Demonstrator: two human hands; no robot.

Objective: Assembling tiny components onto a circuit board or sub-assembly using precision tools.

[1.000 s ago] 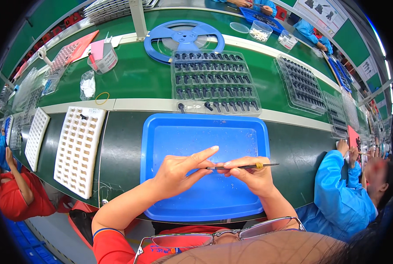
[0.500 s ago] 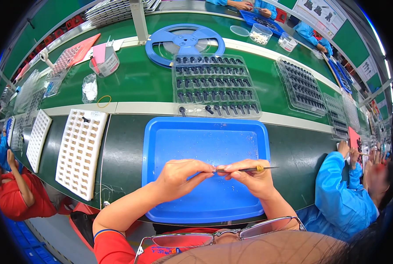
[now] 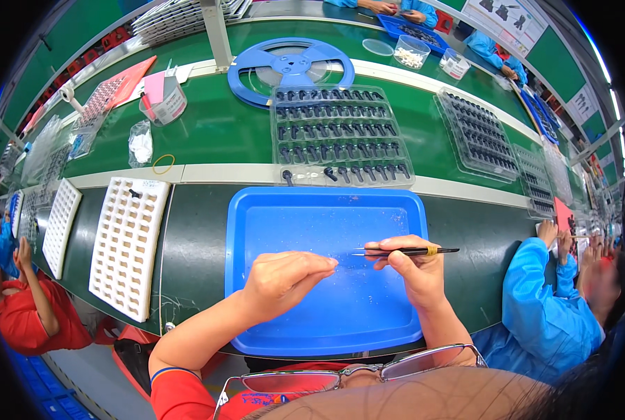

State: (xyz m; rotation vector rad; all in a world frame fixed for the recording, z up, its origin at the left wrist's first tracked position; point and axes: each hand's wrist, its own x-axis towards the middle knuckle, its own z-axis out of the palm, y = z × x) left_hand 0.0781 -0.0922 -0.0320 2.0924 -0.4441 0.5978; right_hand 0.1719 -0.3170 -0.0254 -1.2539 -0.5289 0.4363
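Observation:
Above a blue tray I hold both hands, a short gap between them. In my right hand is a slim black pointed tool, held like a pen; it has a yellow band and a thin metal tip. The tip points left toward my left hand, apart from its fingers. My left fingers are pressed together; whatever is between them is too small to make out. Tiny light specks lie on the tray's floor.
Behind the blue tray stands a clear plastic tray filled with rows of small black parts. Beyond it lies a large blue reel. A white foam tray is on the left. On the right, a co-worker's blue sleeve reaches the bench.
My right hand has drawn the black tool away to the right and slightly up, so its tip has left my left fingers. My left hand has barely moved.

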